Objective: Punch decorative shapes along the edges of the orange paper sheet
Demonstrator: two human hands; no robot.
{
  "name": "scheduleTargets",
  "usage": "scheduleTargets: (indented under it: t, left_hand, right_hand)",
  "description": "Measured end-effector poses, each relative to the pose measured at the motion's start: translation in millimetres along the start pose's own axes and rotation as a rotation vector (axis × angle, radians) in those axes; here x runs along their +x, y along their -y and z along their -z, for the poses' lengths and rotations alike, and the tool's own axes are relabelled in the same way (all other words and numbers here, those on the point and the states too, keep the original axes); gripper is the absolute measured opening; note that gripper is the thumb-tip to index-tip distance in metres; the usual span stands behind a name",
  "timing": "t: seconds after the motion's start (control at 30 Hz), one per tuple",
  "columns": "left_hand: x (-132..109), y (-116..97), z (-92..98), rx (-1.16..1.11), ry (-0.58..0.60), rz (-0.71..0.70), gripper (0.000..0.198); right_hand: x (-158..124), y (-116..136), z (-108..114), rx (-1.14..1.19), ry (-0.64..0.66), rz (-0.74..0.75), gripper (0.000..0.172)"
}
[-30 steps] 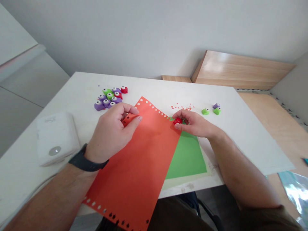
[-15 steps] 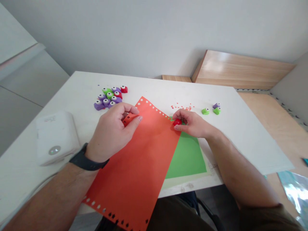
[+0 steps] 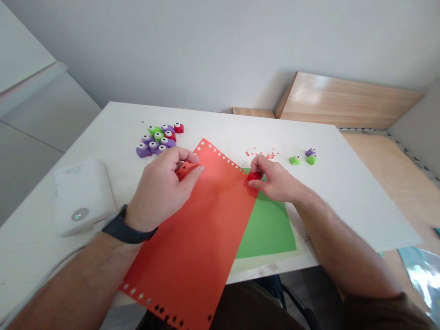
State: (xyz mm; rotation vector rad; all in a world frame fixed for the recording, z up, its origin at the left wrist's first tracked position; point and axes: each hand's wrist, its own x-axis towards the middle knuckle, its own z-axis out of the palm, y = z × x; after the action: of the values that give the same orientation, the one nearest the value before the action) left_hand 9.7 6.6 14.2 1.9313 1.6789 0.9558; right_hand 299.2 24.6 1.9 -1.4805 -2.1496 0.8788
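Note:
A long orange-red sheet of paper (image 3: 202, 220) lies slanted across the table, with small cut-out shapes along its top and bottom edges. My left hand (image 3: 168, 183), a dark band on its wrist, pinches the sheet's left edge, which curls up between thumb and fingers. My right hand (image 3: 271, 176) is closed around a small red craft paper punch (image 3: 254, 176) at the sheet's right edge. The fingers partly hide the punch. Under the orange sheet lies a green sheet (image 3: 268, 227).
Several purple, green and red punches (image 3: 156, 140) cluster at the back left. Three more punches (image 3: 303, 156) stand at the right. Red paper bits (image 3: 264, 154) are scattered behind my right hand. A white device (image 3: 84, 197) with a cable sits at the left.
The fingers of my right hand have curled more tightly around the red punch, which stays at the paper's right edge. My left hand keeps its hold on the sheet.

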Motion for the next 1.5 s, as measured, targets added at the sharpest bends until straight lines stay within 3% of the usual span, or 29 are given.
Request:
scheduleTargets:
  t: [0.47,0.9,1.17,1.5]
  left_hand:
    - [1,4,0.3,-0.005,-0.001,0.018,0.020]
    - [6,7,0.4,0.165,-0.025,0.012,0.024]
    - [4,10,-3.5,0.204,-0.087,-0.085,0.027]
    - [4,15,-11.1,0.282,-0.264,-0.293,0.031]
  right_hand:
    - [4,-1,-9,-0.034,-0.045,0.016,0.031]
    - [0,-3,-2,0.005,-0.015,-0.006,0.026]
    - [2,-5,-2,0.057,-0.045,0.011,0.030]
    - [4,-6,-5,0.054,-0.066,0.009,0.032]
